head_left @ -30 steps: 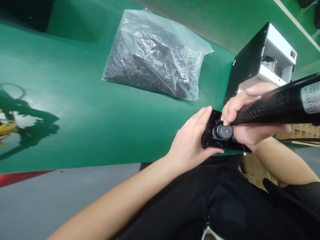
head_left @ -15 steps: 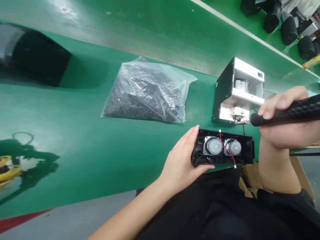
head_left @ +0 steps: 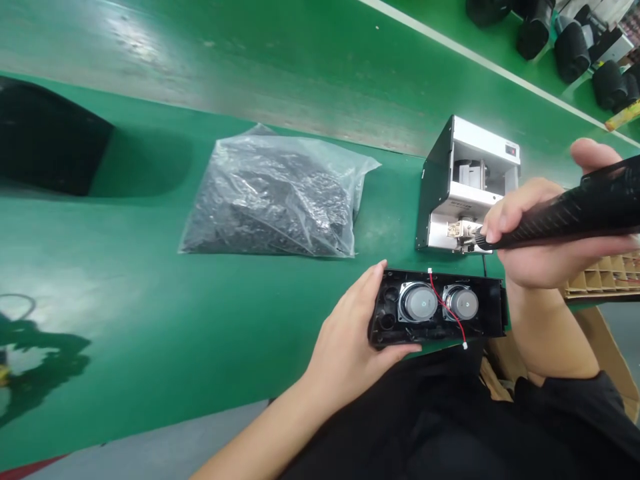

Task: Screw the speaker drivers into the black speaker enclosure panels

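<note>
My left hand (head_left: 350,320) grips the left end of a black speaker housing (head_left: 487,303), thumb below and fingers along the far side. Two round speaker drivers (head_left: 419,302) sit inside it, and a red wire (head_left: 453,313) with white plugs at its ends lies across them. My right hand (head_left: 540,247) is wrapped round a black electric screwdriver (head_left: 565,210). The tool's tip points left at the front of a screw feeder (head_left: 443,187), a black and silver box behind the housing. Whether the tip touches the feeder I cannot tell.
A clear plastic bag (head_left: 280,193) of dark parts lies on the green table (head_left: 225,320). A black object (head_left: 45,137) stands at the far left. At right are a divided cardboard tray (head_left: 600,275) and an open carton (head_left: 607,347). Several black items (head_left: 573,50) stand at the back right.
My right hand has brought the screwdriver left to the front of the screw feeder. My left hand still holds the housing. The whole view has shifted slightly.
</note>
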The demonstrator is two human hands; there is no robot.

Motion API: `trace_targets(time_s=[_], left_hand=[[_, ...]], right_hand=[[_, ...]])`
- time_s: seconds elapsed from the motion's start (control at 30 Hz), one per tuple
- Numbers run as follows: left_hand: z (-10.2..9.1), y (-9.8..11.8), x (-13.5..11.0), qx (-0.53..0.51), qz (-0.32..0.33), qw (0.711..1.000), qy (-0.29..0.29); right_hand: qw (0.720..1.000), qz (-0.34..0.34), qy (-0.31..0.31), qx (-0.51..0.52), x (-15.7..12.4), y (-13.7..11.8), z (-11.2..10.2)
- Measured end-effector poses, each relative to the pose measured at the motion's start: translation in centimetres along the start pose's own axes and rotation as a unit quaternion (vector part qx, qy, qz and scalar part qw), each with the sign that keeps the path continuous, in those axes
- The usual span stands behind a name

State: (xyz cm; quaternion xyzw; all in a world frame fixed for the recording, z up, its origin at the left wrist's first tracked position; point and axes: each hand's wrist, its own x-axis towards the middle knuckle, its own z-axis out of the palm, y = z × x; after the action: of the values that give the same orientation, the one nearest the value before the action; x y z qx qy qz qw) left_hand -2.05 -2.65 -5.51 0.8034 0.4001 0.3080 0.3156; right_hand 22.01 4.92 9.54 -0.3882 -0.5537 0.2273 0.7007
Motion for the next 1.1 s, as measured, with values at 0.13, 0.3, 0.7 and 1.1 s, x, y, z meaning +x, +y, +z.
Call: trace_targets(time_s=[0.13,0.3,0.7,1.1], left_hand=[[0.0,-0.1,0.0,-0.005,0.003,1.0,0.003],[0.4,-0.2,-0.1,-0.021,0.006,1.0,0.009],[1.0,0.5,0.2,-0.051,0.015,0.999,0.009],[1.2,0.9,0.4,-0.083,0.045,0.994,0.049]], right_hand=[[0.998,0.057,-0.017,0.014,0.3,-0.3,-0.9],[0.988,0.146,-0.011,0.041,-0.5,-3.0,-0.6],[0.969,0.177,-0.137,0.106,-5.6,-5.4,3.6],[0.957,0.168,-0.218,0.095,-7.2,-2.9,2.9]])
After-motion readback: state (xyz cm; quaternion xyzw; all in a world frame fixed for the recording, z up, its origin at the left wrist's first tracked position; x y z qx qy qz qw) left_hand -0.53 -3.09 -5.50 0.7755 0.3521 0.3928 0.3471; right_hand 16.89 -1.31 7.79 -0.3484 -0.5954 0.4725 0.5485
